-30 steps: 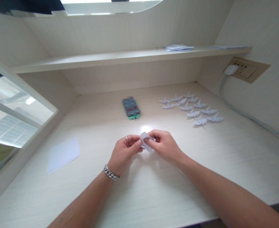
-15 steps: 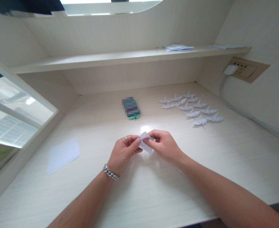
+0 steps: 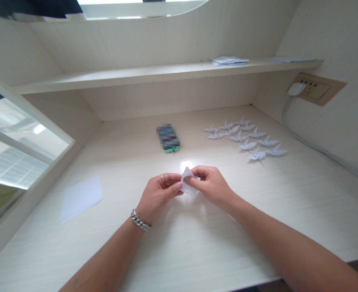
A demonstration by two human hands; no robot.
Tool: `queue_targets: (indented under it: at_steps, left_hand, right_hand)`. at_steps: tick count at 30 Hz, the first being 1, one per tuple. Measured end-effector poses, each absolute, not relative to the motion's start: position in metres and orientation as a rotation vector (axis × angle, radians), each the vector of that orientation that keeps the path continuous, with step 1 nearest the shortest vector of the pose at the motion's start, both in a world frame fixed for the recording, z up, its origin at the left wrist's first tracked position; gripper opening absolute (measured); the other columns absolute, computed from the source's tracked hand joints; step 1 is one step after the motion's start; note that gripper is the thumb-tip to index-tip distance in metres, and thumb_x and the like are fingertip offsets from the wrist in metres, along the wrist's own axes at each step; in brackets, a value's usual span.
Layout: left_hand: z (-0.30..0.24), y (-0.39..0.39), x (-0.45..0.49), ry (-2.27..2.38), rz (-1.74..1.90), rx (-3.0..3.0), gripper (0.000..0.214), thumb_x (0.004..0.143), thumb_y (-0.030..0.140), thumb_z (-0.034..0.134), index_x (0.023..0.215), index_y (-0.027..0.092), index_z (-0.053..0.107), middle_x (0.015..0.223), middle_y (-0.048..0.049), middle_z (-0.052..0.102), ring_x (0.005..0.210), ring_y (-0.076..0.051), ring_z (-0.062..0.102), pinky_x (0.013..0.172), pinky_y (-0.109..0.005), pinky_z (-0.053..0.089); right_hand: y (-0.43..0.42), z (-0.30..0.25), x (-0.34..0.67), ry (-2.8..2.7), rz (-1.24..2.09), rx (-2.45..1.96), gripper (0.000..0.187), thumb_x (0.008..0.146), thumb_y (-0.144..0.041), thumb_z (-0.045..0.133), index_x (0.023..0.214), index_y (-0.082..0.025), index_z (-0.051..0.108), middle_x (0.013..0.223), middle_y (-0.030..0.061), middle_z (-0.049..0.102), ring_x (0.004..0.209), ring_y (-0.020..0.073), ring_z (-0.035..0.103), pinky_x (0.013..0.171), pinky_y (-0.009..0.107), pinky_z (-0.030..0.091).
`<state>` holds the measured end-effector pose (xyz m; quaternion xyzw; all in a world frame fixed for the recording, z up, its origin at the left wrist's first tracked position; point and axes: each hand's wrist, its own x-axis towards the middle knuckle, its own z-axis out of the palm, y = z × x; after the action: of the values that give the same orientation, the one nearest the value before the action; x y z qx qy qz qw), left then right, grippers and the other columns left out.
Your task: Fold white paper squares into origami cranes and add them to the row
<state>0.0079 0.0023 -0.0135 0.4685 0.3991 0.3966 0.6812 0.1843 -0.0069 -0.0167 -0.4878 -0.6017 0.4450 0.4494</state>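
Observation:
Between my hands, just above the pale desk, is a small piece of folded white paper (image 3: 188, 187). My right hand (image 3: 212, 183) pinches it from the right, thumb lying across its face and fingers behind. My left hand (image 3: 162, 190), with a ring and a chain bracelet, closes thumb and fingers on the paper's left edge. Some of the fingertips are hidden behind the paper. Several white paper cranes (image 3: 240, 137) stand grouped on the desk, beyond my right hand.
A blurred-out phone-like object with a green edge (image 3: 171, 149) lies ahead of my hands. White paper sheets (image 3: 81, 198) rest at the left. A shelf (image 3: 154, 76) crosses the back, bearing folded papers (image 3: 229, 61). At the right a cable (image 3: 315, 148) runs from a wall socket (image 3: 319, 90).
The folded paper has turned slightly, its top corner now standing more pointed. My left thumb has slid a little lower along its edge. The surrounding things have stayed put.

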Motion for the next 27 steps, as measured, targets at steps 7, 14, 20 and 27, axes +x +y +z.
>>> queue_targets:
  at_steps: [7, 14, 20, 27]
  left_hand:
    - [-0.0144, -0.0002, 0.0128, 0.943, 0.957, 1.064, 0.021, 0.067, 0.021, 0.080, 0.083, 0.011, 0.070, 0.076, -0.0054, 0.072, 0.069, -0.015, 0.066, 0.067, -0.025, 0.054]
    - [-0.0183, -0.0035, 0.0170, 0.902, 1.040, 1.020, 0.028, 0.069, 0.028, 0.079, 0.089, 0.011, 0.071, 0.080, -0.0055, 0.071, 0.071, -0.015, 0.066, 0.068, -0.026, 0.055]
    - [-0.0168, -0.0032, 0.0171, 0.873, 1.034, 0.965, 0.028, 0.069, 0.030, 0.080, 0.088, 0.011, 0.071, 0.078, -0.0050, 0.071, 0.070, -0.014, 0.065, 0.069, -0.028, 0.055]
    - [-0.0134, -0.0014, 0.0150, 0.925, 0.992, 1.016, 0.029, 0.067, 0.032, 0.081, 0.083, 0.010, 0.072, 0.074, -0.0065, 0.071, 0.068, -0.015, 0.064, 0.068, -0.029, 0.055]
  right_hand:
    - [-0.0061, -0.0190, 0.1809, -1.374, 1.226, -1.138, 0.011, 0.076, -0.027, 0.068, 0.076, -0.015, 0.067, 0.072, 0.0018, 0.067, 0.064, 0.0135, 0.060, 0.058, 0.025, 0.045]
    - [-0.0060, -0.0238, 0.1779, -1.259, 1.349, -1.055, 0.019, 0.075, -0.033, 0.070, 0.078, -0.015, 0.064, 0.071, 0.0015, 0.065, 0.062, 0.0138, 0.059, 0.054, 0.025, 0.047]
    - [-0.0065, -0.0231, 0.1792, -1.336, 1.251, -1.094, 0.015, 0.077, -0.030, 0.068, 0.079, -0.015, 0.066, 0.072, 0.0012, 0.065, 0.063, 0.0136, 0.059, 0.057, 0.025, 0.046]
    - [-0.0091, -0.0161, 0.1811, -1.429, 1.188, -1.119, 0.016, 0.077, -0.031, 0.067, 0.079, -0.016, 0.067, 0.076, 0.0024, 0.067, 0.069, 0.0150, 0.061, 0.061, 0.025, 0.046]
